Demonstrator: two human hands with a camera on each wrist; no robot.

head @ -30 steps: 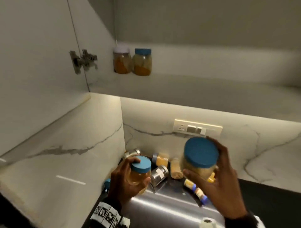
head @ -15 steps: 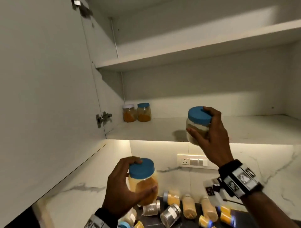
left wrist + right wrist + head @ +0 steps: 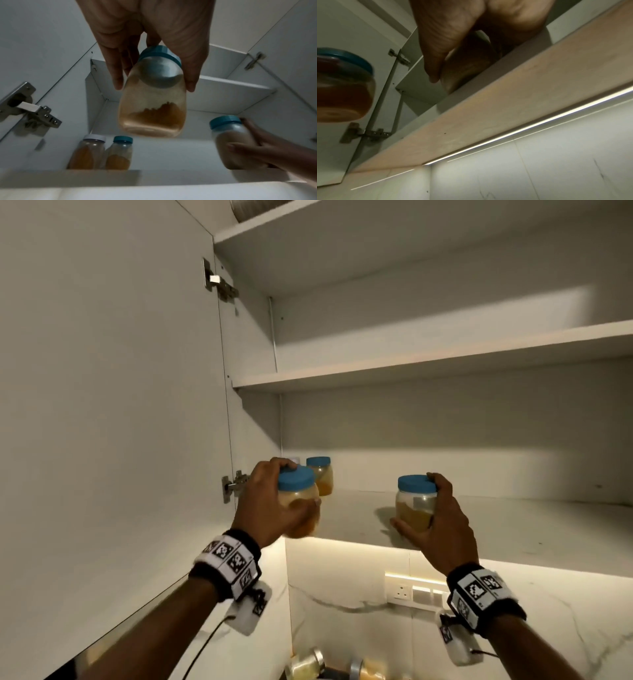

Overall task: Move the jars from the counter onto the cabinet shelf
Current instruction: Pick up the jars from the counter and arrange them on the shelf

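Note:
My left hand [image 3: 274, 508] grips a blue-lidded jar of orange-brown powder [image 3: 298, 501] in the air at the left front edge of the lower cabinet shelf [image 3: 513, 525]. The left wrist view shows this jar [image 3: 152, 105] tilted above the shelf front. My right hand [image 3: 442, 518] grips a second blue-lidded jar [image 3: 416, 505] over the shelf's front part. I cannot tell whether that jar touches the shelf. At the back left of the shelf stand a blue-lidded jar [image 3: 322, 474] and a white-lidded jar [image 3: 89, 152], the latter mostly hidden behind my left hand in the head view.
The open cabinet door [image 3: 102, 405] stands close on the left, its hinge [image 3: 233, 484] beside my left hand. An upper shelf [image 3: 411, 364] hangs above. Several small jars [image 3: 308, 666] lie on the counter below. A wall socket [image 3: 411, 592] sits under the lit cabinet edge.
Both hands rose from the counter to shelf height with their jars. The right jar moved over the shelf's front; the left jar came up beside the shelf's left front edge.

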